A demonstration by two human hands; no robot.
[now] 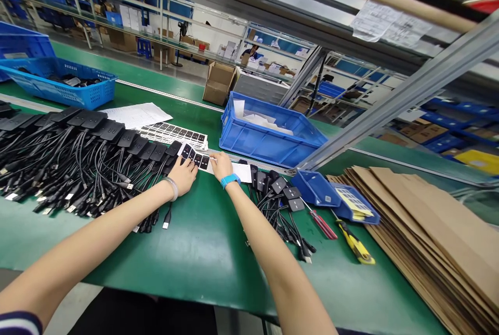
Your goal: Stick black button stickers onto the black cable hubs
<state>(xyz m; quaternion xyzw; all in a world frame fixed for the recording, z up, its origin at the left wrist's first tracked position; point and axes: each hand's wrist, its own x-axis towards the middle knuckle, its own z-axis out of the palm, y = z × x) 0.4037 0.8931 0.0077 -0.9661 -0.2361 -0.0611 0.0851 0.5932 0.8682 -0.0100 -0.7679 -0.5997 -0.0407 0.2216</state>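
On the green work table (202,252), mid-frame: a white backing strip carrying small black rectangular stickers (196,158) lies flat between both hands

Left hand (183,174), clear bangle on the wrist: palm down, fingers loosely spread, tips resting on the strip's 9 o'clock end. Nothing is pinched

Right hand (221,164), blue wristband: fingers bunched down onto the strip's 3 o'clock part. Cannot tell whether it presses or pinches the paper

From the hands:
- 9 o'clock: long overlapping row of flat black plastic adapters with black USB cables (78,140), touching the left hand's side
- 11 o'clock: stack of full black-sticker sheets (173,134); loose white printed papers (136,114) just beyond
- 1 o'clock: blue plastic crate holding white sheets (268,140)
- 3 to 4 o'clock: smaller cluster of the same black adapters (278,188), near the right wrist
- farther at 3 to 4 o'clock: two small blue plastic bins (315,188), a red-handled screwdriver (323,224), a yellow utility knife (356,244), then a fanned stack of brown cardboard sheets (429,231)
- 10 o'clock, well apart: blue slotted plastic basket (58,88)
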